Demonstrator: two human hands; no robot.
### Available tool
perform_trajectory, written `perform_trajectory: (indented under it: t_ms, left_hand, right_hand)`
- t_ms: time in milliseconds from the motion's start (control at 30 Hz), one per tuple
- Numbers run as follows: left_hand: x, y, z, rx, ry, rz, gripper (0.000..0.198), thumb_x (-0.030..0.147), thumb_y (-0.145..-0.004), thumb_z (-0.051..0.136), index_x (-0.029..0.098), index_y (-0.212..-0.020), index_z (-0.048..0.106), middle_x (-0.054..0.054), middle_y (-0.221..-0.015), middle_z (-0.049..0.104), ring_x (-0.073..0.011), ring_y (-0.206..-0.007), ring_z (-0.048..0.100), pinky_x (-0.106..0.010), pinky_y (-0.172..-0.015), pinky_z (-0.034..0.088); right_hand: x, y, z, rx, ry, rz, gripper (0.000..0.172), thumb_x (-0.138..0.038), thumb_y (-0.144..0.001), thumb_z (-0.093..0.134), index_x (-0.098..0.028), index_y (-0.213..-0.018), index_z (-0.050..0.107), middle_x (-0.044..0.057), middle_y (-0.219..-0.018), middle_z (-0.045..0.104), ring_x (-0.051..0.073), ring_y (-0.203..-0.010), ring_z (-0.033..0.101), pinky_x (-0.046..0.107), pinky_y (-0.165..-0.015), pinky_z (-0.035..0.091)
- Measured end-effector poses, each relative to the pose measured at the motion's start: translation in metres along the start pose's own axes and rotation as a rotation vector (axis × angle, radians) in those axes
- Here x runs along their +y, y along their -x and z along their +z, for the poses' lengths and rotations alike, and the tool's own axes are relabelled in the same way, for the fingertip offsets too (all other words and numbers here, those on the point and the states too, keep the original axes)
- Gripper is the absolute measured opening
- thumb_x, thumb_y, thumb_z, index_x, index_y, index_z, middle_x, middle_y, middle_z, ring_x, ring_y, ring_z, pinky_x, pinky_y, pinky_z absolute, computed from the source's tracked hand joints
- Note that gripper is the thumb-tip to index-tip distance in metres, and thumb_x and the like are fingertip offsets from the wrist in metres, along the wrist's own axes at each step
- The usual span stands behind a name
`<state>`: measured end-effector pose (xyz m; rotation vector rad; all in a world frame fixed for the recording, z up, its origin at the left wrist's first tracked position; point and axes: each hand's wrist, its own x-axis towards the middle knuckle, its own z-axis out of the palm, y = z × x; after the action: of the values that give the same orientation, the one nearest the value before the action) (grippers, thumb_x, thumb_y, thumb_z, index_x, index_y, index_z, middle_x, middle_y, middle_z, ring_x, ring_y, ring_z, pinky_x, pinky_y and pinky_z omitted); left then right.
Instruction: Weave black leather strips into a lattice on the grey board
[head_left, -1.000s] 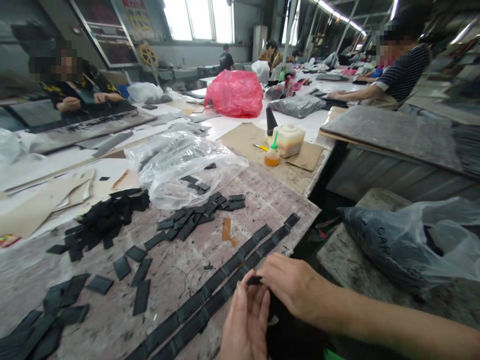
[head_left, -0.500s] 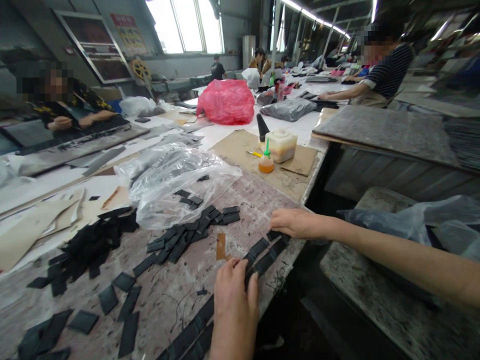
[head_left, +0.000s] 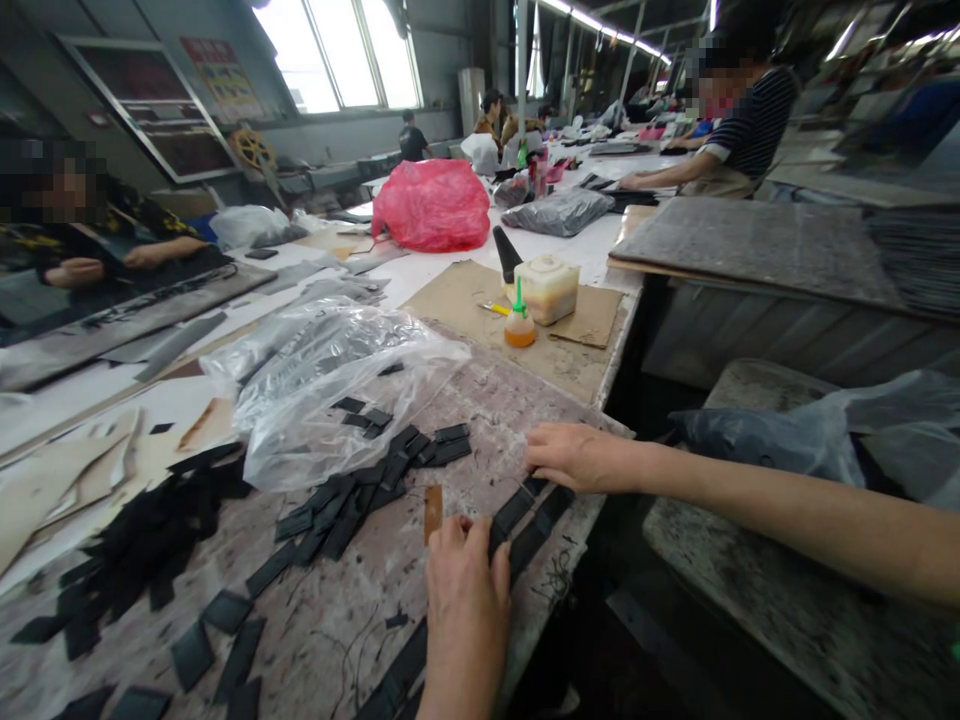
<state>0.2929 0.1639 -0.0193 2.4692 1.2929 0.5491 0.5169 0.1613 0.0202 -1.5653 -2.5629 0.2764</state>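
Note:
Two rows of black rectangular pieces (head_left: 525, 525) run along the near edge of a worn grey work board (head_left: 375, 590). My left hand (head_left: 465, 600) lies flat on the rows near the middle, fingers stretched forward beside a small brown strip (head_left: 433, 510). My right hand (head_left: 574, 455) rests at the far end of the rows, fingers curled down onto the last pieces; whether it grips one is unclear. More black pieces lie loose in a pile (head_left: 360, 490) and a bigger heap (head_left: 135, 540) to the left.
A clear plastic bag (head_left: 322, 380) holds some black pieces. A glue bottle (head_left: 519, 325) and a tub (head_left: 547, 288) stand on cardboard behind. Further back lies a red bag (head_left: 433, 205). Other people work at left (head_left: 97, 250) and right (head_left: 739, 130). A bagged stack (head_left: 817, 430) lies at right.
My right hand went from my left hand to the far end of the rows. My left hand slid forward and flattened on them. The view turned slightly right.

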Motion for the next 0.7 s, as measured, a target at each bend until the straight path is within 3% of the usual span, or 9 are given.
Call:
perform_trajectory:
  t_ms: [300,467,700]
  left_hand:
    - [-0.002,0.004,0.005,0.071,0.057,-0.01,0.019,0.019,-0.076,0.05,0.02,-0.088,0.066,-0.012,-0.091,0.054,-0.0278,-0.086,0.05,-0.042,-0.076,0.044]
    - [-0.001,0.003,0.004,0.061,0.051,-0.008,0.021,0.02,-0.077,0.05,0.019,-0.092,0.065,-0.013,-0.092,0.054,-0.0274,-0.086,0.05,-0.042,-0.075,0.045]
    - [0.002,0.002,0.003,0.039,0.034,-0.023,0.024,0.016,-0.077,0.049,0.017,-0.095,0.065,-0.013,-0.09,0.052,-0.0274,-0.085,0.049,-0.042,-0.074,0.045]
  right_hand:
    - [-0.004,0.003,-0.001,0.03,0.202,-0.061,0.009,-0.02,-0.085,0.052,-0.016,-0.09,0.059,0.007,-0.088,0.055,0.02,-0.082,0.048,0.033,-0.072,0.041]
    - [-0.017,-0.002,0.0,0.087,0.138,-0.101,0.011,-0.02,-0.086,0.051,-0.016,-0.091,0.06,0.007,-0.089,0.056,0.02,-0.085,0.048,0.033,-0.073,0.04]
    - [-0.03,-0.011,0.008,0.045,0.076,-0.16,0.011,-0.021,-0.084,0.056,-0.015,-0.091,0.061,0.007,-0.091,0.056,0.02,-0.084,0.048,0.032,-0.074,0.041]
